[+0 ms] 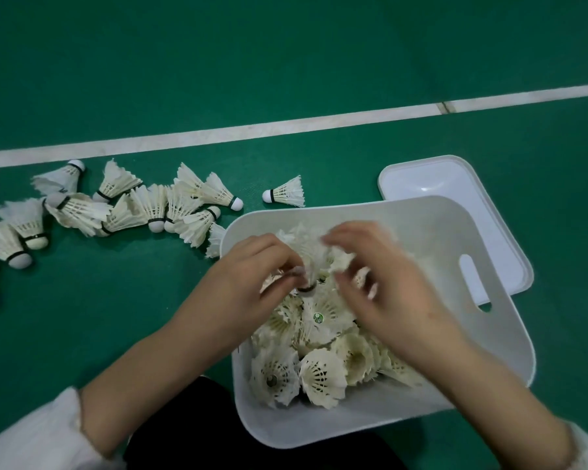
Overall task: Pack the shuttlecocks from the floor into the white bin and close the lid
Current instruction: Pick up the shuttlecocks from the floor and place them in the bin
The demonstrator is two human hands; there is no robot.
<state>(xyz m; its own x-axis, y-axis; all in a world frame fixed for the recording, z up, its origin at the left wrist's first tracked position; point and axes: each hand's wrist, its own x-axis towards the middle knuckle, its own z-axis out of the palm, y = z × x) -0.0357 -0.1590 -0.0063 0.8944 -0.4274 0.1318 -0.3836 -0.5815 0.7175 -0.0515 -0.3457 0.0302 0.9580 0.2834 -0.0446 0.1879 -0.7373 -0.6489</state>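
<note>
The white bin [455, 334] stands on the green floor in front of me, with several feather shuttlecocks [323, 374] inside. Both hands are over its open top. My left hand [248, 283] pinches a shuttlecock [308, 262] near its cork, feathers pointing away from me. My right hand [384, 276] hovers beside it, blurred, fingers spread and touching the feathers. Several more shuttlecocks [133, 208] lie in a loose row on the floor to the left of the bin, and a single one [286, 193] lies just beyond its far rim. The white lid [431, 178] lies on the floor behind the bin on the right.
A white court line [286, 125] crosses the floor beyond the shuttlecocks. My dark-clothed knee [197, 432] is at the bottom, against the bin's near left corner. White sleeves cover both forearms at the lower corners.
</note>
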